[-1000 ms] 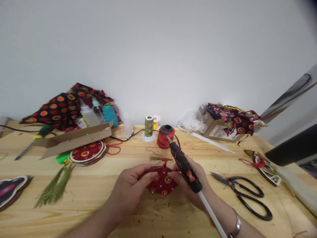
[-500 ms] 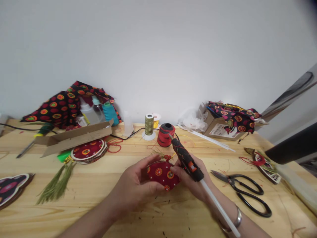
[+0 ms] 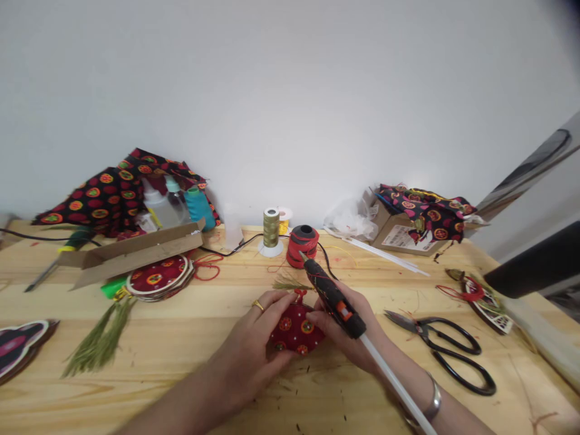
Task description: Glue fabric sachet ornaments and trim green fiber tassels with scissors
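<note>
A small dark-red fabric pendant (image 3: 295, 331) with orange flowers and white dots is between my two hands, just above the table. My left hand (image 3: 249, 338) grips its left side, fingers along the top edge and thumb below. My right hand (image 3: 360, 347) holds a black glue gun (image 3: 334, 297) with an orange switch, a long white glue stick (image 3: 392, 380) jutting from its rear. My right thumb also presses on the pendant's right side. A red knotted cord (image 3: 299, 295) and a green tassel (image 3: 290, 283) show at the pendant's top. The right fingertips are hidden behind it.
Black-handled scissors (image 3: 446, 347) lie to the right. Behind stand a red thread spool (image 3: 302, 246) and a green one (image 3: 271, 228). At left are a cardboard tray (image 3: 145, 254), stacked round fabric pieces (image 3: 156, 281) and a green tassel (image 3: 100, 341). A box (image 3: 403, 235) sits back right.
My left fingers have shifted over the pendant's upper left edge, and the pendant has turned slightly. The glue gun has moved a little left and down, along with my right hand.
</note>
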{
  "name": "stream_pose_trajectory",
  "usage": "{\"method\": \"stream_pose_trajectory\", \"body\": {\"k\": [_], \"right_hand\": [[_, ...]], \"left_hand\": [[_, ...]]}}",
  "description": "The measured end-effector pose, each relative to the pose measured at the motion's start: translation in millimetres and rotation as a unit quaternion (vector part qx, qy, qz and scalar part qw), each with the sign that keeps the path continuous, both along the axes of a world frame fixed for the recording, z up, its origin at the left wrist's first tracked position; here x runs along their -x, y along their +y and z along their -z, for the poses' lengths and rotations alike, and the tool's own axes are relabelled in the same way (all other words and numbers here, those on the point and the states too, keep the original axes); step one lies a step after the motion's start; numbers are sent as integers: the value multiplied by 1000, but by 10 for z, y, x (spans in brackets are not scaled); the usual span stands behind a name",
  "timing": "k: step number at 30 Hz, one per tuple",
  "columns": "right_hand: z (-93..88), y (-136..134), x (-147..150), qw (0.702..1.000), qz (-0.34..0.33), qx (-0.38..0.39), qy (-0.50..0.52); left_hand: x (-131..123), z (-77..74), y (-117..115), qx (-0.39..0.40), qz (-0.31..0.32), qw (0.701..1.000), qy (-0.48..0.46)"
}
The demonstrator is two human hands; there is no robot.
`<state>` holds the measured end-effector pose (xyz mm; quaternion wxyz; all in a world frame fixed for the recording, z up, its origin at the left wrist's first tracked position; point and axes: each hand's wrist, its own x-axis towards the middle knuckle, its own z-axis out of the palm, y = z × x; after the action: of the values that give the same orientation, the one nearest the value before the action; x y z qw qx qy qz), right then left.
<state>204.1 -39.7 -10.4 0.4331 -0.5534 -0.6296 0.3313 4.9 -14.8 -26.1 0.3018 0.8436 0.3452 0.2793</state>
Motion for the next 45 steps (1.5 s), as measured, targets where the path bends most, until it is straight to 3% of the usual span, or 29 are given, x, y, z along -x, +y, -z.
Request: {"method": "stream_pose_trajectory", "body": {"k": [19, 28, 35, 45], "right_hand": [[1, -9, 3, 1000, -1, 13, 4], [1, -14, -38, 999, -42, -6, -32], [-103, -51, -35, 990, -127, -38, -49], [-50, -49, -60, 985, -144, -52, -80]], "left_hand": [[59, -14, 7, -5, 37, 997, 73], [19, -66, 31, -5, -14, 997, 78], [8, -120, 22, 18, -44, 997, 59], [-21, -189, 12, 57, -62, 994, 68]]}}
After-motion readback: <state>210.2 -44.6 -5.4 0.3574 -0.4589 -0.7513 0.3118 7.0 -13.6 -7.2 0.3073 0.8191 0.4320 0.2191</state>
